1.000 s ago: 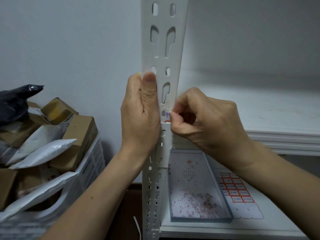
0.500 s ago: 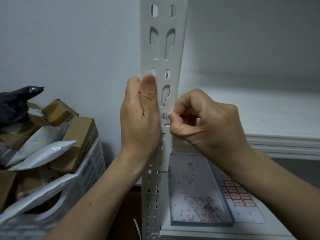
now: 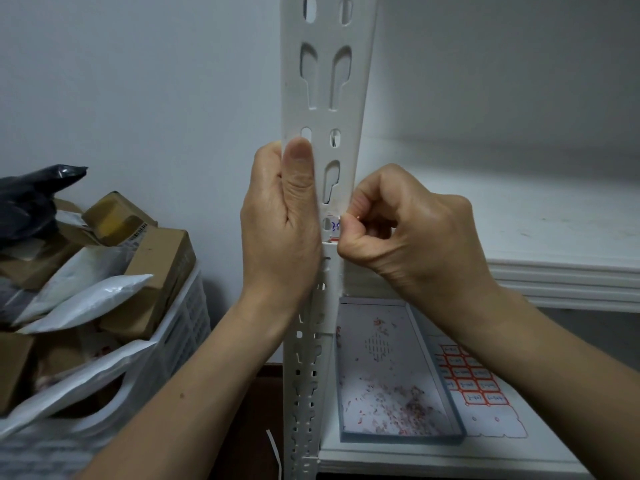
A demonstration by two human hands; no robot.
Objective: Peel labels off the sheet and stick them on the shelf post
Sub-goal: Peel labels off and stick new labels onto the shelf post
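Right hand (image 3: 408, 233) pinching label (image 3: 333, 226), on shelf post (image 3: 329, 81)

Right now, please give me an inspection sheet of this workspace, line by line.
Surface: white lower shelf, dusty upper shelf.
Job's things: label on shelf post; label sheet beside grey tray holding red scraps.
Clutter: white basket of boxes and mailer bags.
Grippers: left hand grips post; right hand pinches at label.
Cables: nothing seen.
Surroundings: plain wall.
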